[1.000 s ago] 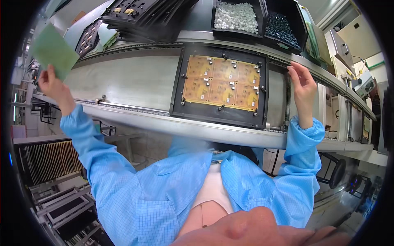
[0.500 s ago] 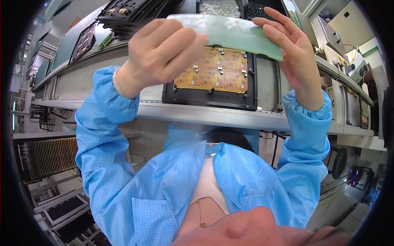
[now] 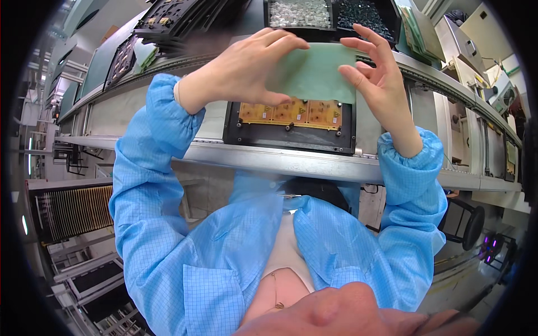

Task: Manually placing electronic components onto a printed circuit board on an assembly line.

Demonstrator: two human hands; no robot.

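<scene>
Green sheet [image 3: 319, 74]: apparently aligning over black frame [image 3: 290, 139], toward rear edge, between wide-fingered left hand [image 3: 244, 70] and right hand [image 3: 380, 75]; likely calls for squaring next.

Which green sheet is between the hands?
The green sheet partly hiding the orange circuit board; the left-side sheets and right-side stack lie apart from the left hand and right hand.

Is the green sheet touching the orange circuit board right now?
Cannot tell. The head view shows the green sheet overlapping the orange circuit board from above, hiding any contact or gap.
</scene>
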